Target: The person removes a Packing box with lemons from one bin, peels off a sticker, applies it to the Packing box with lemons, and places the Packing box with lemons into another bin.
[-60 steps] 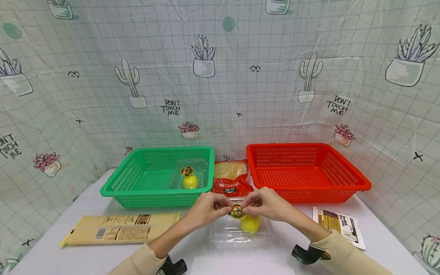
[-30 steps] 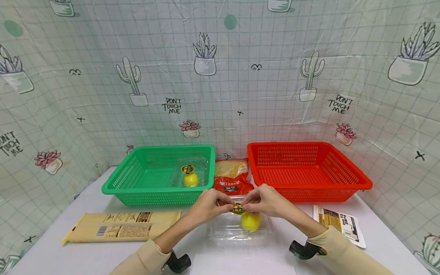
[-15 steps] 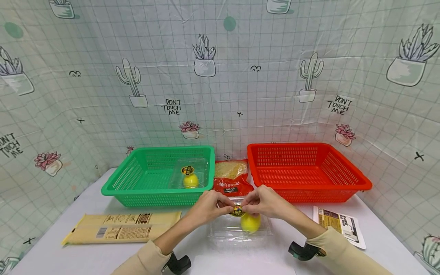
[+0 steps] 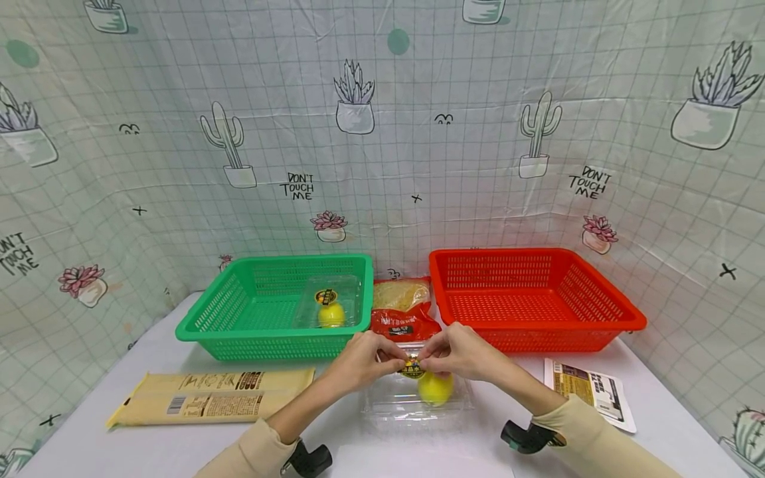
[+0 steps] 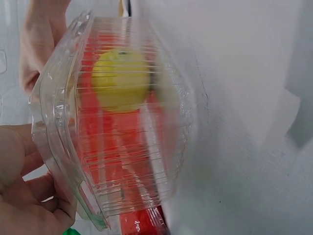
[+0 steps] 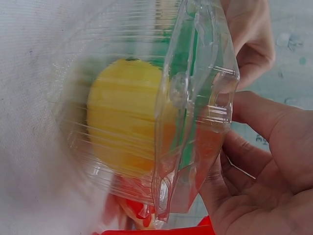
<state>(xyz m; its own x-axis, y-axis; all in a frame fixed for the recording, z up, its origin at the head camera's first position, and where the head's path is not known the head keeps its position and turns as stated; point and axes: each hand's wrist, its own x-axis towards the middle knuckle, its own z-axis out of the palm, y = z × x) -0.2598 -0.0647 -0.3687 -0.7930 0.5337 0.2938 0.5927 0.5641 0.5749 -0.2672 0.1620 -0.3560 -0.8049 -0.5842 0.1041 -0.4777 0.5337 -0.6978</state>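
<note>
A clear plastic clamshell box (image 4: 388, 401) lies on the table in front of me, with a round yellow fruit (image 4: 435, 389) inside. On its lid is a round black-and-gold sticker (image 4: 412, 368). My left hand (image 4: 366, 360) pinches the sticker's left edge between thumb and forefinger. From the other side, my right hand (image 4: 460, 355) pinches its right edge. Both wrist views show the box from the side, its lid shut over the fruit (image 5: 120, 80), and curled fingers at the lid; the sticker is hidden there.
A green basket (image 4: 251, 345) at the back left holds a similar box with a yellow fruit (image 4: 331, 315). Right of it stand a red-and-clear food bag (image 4: 402, 312) and a red basket (image 4: 520, 338). A long beige packet (image 4: 203, 398) lies left, a white pouch (image 4: 597, 395) right.
Both hands stay at the sticker with only slight finger shifts, and the sticker's visible part varies a little. The box and everything around it have not moved.
</note>
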